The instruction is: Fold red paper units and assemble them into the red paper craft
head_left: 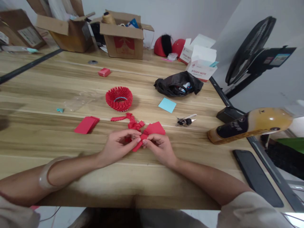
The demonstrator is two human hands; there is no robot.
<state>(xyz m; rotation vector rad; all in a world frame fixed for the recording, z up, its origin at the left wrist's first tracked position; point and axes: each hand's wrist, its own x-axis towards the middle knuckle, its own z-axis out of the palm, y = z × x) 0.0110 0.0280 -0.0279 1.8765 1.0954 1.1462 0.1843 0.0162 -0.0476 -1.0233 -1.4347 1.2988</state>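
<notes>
Near the front of the wooden table, my left hand (pixel 118 146) and my right hand (pixel 161 148) meet, both pinching a small folded red paper piece (pixel 143 138). Just behind them lies a pile of folded red pieces (pixel 134 123), and behind my right fingers is a stack of red paper (pixel 155 127). Another stack of red paper (pixel 85 125) rests to the left of my left hand. A round red bowl (pixel 119 98) made of many folded pieces, with some blue inside, stands farther back.
Behind are a red packet (pixel 104 72), a blue sheet (pixel 167 105), keys (pixel 186 121), a black bag (pixel 177 84) and cardboard boxes (pixel 123 42). On the right are a yellow bottle (pixel 249 125), a black phone (pixel 257 177) and a fan (pixel 249 50).
</notes>
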